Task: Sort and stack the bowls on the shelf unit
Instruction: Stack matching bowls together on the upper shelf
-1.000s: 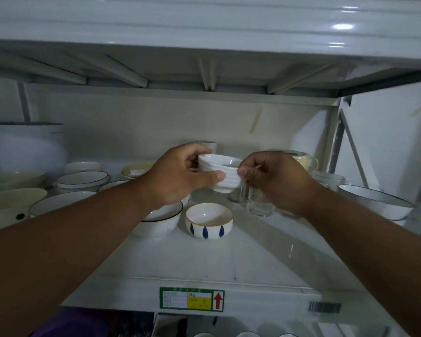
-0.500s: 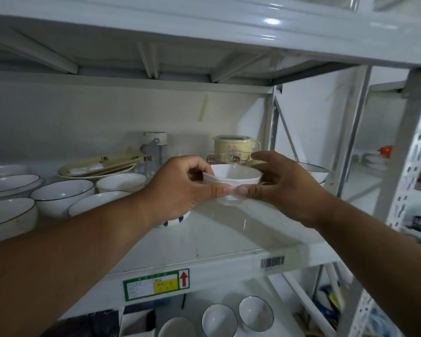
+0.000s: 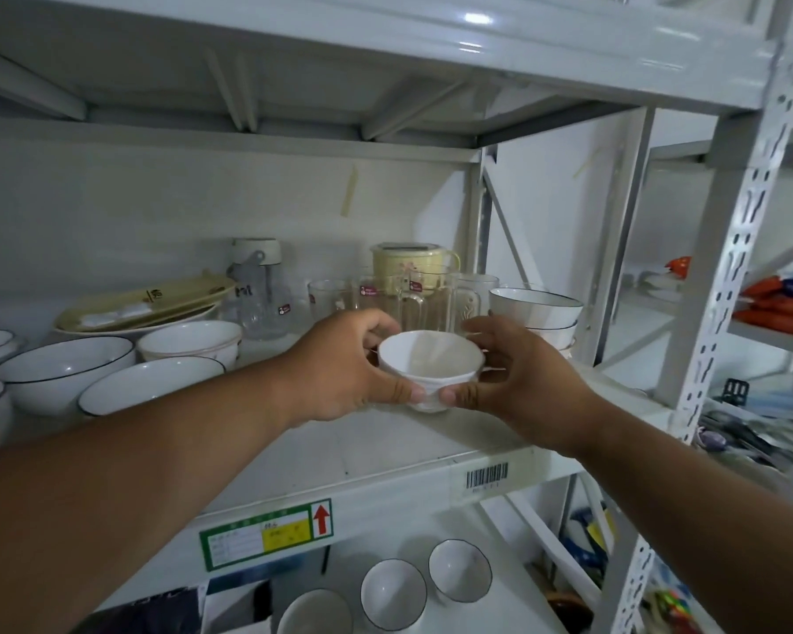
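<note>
Fingers [image 3: 385,390] of the left hand [image 3: 339,368] and right hand [image 3: 518,382] curl round a small white bowl [image 3: 431,366], holding it empty and upright above the shelf [image 3: 385,455]. Step in hand, as judged: carrying it to a matching stack. Left of the fingers stand black-rimmed bowls [image 3: 65,370]; behind, glass mugs [image 3: 424,297], seemingly empty; right, two stacked rimmed bowls [image 3: 539,308].

Glossy white ceramic bowl [image 3: 431,366]; painted metal shelf [image 3: 385,455]; clear glass mugs [image 3: 424,297].
</note>
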